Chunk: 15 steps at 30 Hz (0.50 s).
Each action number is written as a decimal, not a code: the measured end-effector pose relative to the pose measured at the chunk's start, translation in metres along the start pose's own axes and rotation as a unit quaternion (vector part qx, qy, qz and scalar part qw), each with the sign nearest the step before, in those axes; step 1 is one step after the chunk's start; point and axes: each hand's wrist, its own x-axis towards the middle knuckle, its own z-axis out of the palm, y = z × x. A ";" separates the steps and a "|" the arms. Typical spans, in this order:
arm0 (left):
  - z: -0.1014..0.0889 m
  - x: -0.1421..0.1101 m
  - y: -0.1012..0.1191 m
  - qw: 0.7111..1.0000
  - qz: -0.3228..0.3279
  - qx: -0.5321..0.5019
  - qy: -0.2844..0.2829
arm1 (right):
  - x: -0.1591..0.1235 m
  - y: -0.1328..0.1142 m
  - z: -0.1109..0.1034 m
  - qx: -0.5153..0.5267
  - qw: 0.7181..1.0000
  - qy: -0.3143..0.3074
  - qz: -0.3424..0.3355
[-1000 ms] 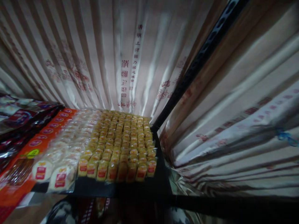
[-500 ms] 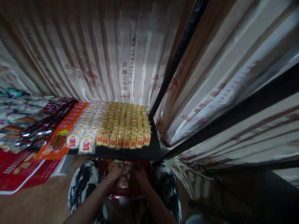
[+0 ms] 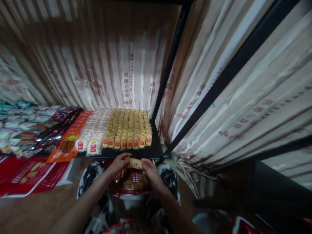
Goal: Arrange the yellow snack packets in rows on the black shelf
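Observation:
Between my two hands is a small wrapped yellow snack cake [image 3: 135, 163], held up at the shelf's front edge. The fingers of my left hand [image 3: 122, 161] pinch its left end, and those of my right hand [image 3: 149, 168] pinch its right end. Just below them, a red bag [image 3: 133, 185] with a clear window rests between my knees, with more packets inside. Ahead on the black shelf [image 3: 131, 152] stand tight rows of similar wrapped yellow cakes [image 3: 129, 128], their front ones showing red labels.
Left of the cakes lie round white wrapped pastries [image 3: 94, 147], an orange packet [image 3: 67, 146] and dark glossy packets [image 3: 46, 136]. A red bag [image 3: 31, 175] lies low at the left. Pleated curtains [image 3: 104, 71] and black frame bars [image 3: 168, 65] stand behind and at right.
Both hands have risen out of the red bag to the shelf edge, with a wrapped cake now between them. My view has shifted slightly.

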 end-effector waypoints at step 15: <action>0.002 -0.004 0.030 0.995 0.040 -0.006 -0.086 | -0.009 -0.025 0.006 0.057 0.998 -0.015 -0.029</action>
